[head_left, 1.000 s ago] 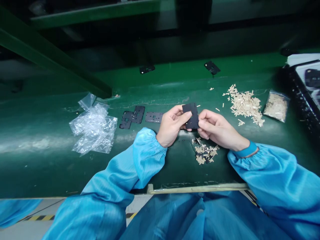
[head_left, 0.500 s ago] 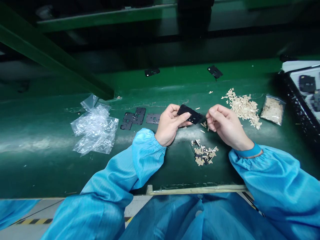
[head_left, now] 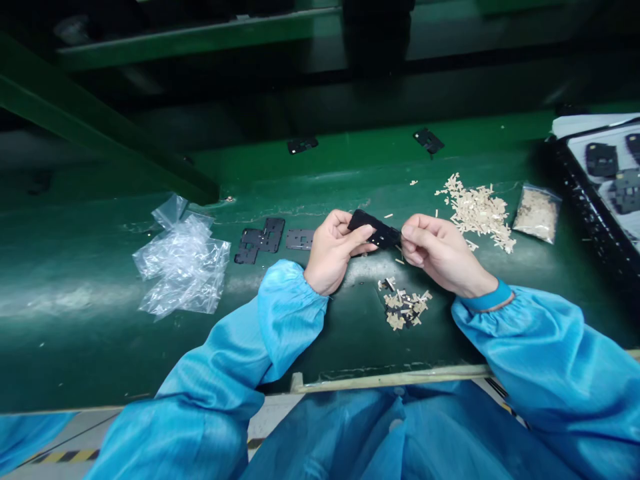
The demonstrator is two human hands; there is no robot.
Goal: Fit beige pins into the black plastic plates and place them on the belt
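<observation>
A flat black plastic part [head_left: 374,228] with small holes is gripped between the thumb and fingers of my left hand [head_left: 332,252], tilted above the green table. My right hand [head_left: 443,253] is closed in a pinch at the part's right end. Whatever its fingertips hold, if anything, is too small to make out. Below the hands lies a small pile of beige and black pieces [head_left: 406,307]. Farther right is a larger heap of small beige pieces [head_left: 481,212]. Several similar black parts [head_left: 261,240] and a flat grey-black plate [head_left: 299,239] lie left of my left hand.
Crumpled clear plastic bags [head_left: 183,267] lie at the left. A clear bag of beige pieces [head_left: 537,213] sits right of the heap, near a black-rimmed tray [head_left: 593,220] holding black parts. Two black parts [head_left: 303,145] [head_left: 429,141] rest at the back. A green beam [head_left: 115,133] slants down at left.
My right hand has moved left, and its fingertips now meet the right end of the black part. The left hand still holds the part. The whole view has shifted slightly.
</observation>
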